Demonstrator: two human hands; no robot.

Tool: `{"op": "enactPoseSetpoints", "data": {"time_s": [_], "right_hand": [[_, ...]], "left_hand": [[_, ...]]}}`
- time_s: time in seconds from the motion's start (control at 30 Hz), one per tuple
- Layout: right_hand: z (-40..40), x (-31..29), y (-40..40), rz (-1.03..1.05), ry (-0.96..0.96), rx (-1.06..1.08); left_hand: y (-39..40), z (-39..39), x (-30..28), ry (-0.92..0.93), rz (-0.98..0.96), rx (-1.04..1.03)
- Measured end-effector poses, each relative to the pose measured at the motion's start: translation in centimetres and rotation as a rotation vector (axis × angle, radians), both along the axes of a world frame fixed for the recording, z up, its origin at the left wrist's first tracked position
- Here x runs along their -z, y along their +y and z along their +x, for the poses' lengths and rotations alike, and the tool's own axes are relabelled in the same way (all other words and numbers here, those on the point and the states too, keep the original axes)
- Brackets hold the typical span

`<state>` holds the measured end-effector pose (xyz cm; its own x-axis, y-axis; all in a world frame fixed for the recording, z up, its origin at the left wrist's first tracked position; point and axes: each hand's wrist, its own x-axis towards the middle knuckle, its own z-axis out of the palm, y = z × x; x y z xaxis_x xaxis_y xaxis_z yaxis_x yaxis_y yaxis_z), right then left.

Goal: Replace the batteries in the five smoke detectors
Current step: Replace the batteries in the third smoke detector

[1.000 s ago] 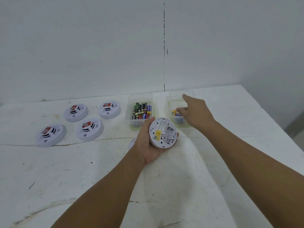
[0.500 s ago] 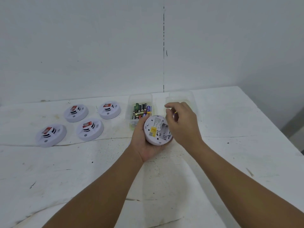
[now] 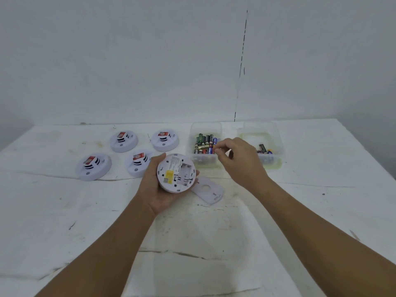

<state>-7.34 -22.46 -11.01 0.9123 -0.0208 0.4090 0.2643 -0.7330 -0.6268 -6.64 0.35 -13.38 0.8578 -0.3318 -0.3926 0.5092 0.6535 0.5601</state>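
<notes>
Setting: white walls are meeting at a dark seam behind a worn white desk [image 3: 64, 221].
Left hand: the left hand [image 3: 159, 189] is cradling a round white smoke detector [image 3: 176, 173] over the middle of the desk, its grip curling round the rim, thumb along the left edge.
Held detector's facing: its back is turning up toward the camera, tilted slightly, showing a yellow label and an open battery bay that looks empty.
Right hand: the right hand [image 3: 237, 161] is hovering over the near edge of the left bin [image 3: 206, 163], its grip pressing thumb and forefinger tips together on a gold-coloured battery [image 3: 203, 147].
Pinched battery's axis: its long axis is lying roughly left to right, free end pointing left over the other cells.
Left bin: this clear bin is holding many batteries [image 3: 204, 140], most with their long axes running away from the camera.
Right bin: a second clear bin [image 3: 276, 161] beside it is holding a few batteries [image 3: 264, 148].
Cover: a white backplate [image 3: 209, 190] is lying flat on the desk just right of the held detector.
Other detectors: four smoke detectors [image 3: 123, 141] are sitting face up in two rows at the left, each bearing a red sticker.
</notes>
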Motion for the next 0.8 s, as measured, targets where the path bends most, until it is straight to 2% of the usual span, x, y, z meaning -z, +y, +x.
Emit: {"op": "enactPoseSetpoints", "data": {"time_s": [0.3,0.57,0.8], "right_hand": [[4.6,-2.1,0.7,-0.261,0.208,0.035],[8.1,-2.1,2.0,-0.686,0.423,0.202],[10.1,-3.1,3.2,-0.867,0.545,0.265]], "left_hand": [[1.2,1.6,0.9,0.046,-0.029,0.021],[1.8,2.4,1.7,0.084,-0.106,0.088],[2.0,2.7,1.7,0.098,-0.102,0.107]]}}
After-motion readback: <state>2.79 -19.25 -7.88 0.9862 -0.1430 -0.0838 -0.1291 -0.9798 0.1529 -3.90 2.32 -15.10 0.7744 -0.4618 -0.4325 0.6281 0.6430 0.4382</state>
